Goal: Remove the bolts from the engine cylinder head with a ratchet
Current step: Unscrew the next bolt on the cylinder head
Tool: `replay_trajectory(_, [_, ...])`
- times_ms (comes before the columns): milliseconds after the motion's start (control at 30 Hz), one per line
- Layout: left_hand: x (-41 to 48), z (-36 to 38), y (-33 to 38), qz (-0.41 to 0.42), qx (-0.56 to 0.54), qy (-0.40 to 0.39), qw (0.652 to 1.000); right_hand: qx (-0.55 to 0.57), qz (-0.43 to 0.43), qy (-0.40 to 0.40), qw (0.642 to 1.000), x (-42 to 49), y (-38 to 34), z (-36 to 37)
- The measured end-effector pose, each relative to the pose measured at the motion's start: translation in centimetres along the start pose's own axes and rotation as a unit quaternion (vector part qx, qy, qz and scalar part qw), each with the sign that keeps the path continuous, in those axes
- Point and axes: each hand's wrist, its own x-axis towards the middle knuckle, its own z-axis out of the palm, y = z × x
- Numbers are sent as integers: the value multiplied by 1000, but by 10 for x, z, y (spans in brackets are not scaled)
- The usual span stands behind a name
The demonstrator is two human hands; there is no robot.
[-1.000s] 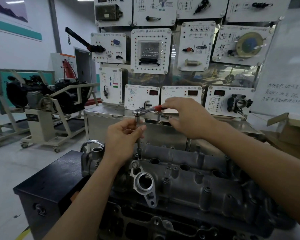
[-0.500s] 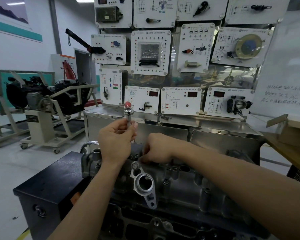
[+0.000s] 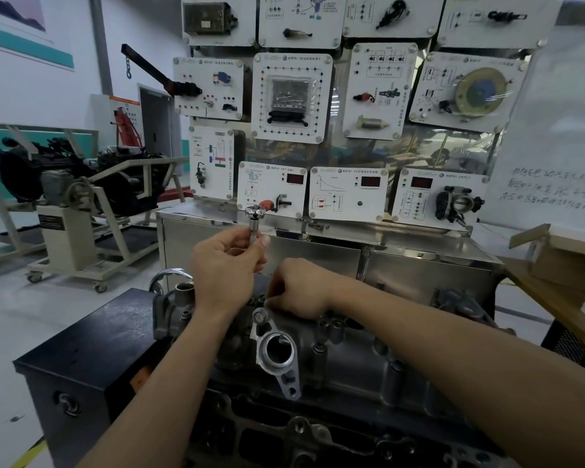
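My left hand (image 3: 228,261) is closed around the long metal stem of the ratchet (image 3: 254,217) and holds it straight up. The round shiny top sticks out above my fingers, and its red handle points away from me. The bottom of the stem is hidden behind my hand, so I cannot tell if it sits on anything.

My right hand (image 3: 298,288) is just to the right of the left one and lower, down on the cylinder head (image 3: 368,366). Its fingers are curled in tight. They may be pinching something small, but the fingertips are hidden, so I cannot tell what they hold.

I think the job is early on. One bolt (image 3: 260,315) sits just under my right hand, still in its place. More bolts (image 3: 319,347) stand in the head below and to the right of that hand. Those all need turning out. I see no taken-out ones lying near my hands.
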Motion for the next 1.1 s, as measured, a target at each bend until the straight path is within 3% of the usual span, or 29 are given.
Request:
replay_trajectory(267, [5, 14, 21, -26, 36, -72, 996, 176, -2, 156, 972, -57, 29, -70])
replay_trajectory(400, [-1, 61, 57, -19, 27, -173, 984, 212, 26, 202, 956, -142, 62, -96])
replay_trajectory(567, [-24, 136, 102, 22, 50, -300, 952, 315, 106, 248, 910, -253, 112, -97])
replay_trajectory(700, [-64, 197, 126, 59, 66, -376, 922, 312, 164, 274, 895, -335, 146, -88])
replay_trajectory(800, [-105, 239, 132, 38, 10, -381, 924, 314, 220, 303, 872, -394, 176, -79])
replay_trajectory(933, [-172, 310, 123, -83, -93, -376, 918, 321, 377, 363, 790, -487, 232, -45])
replay_trajectory(1100, [-240, 360, 109, -141, -83, -446, 880, 237, 549, 316, 737, -569, 292, 11])
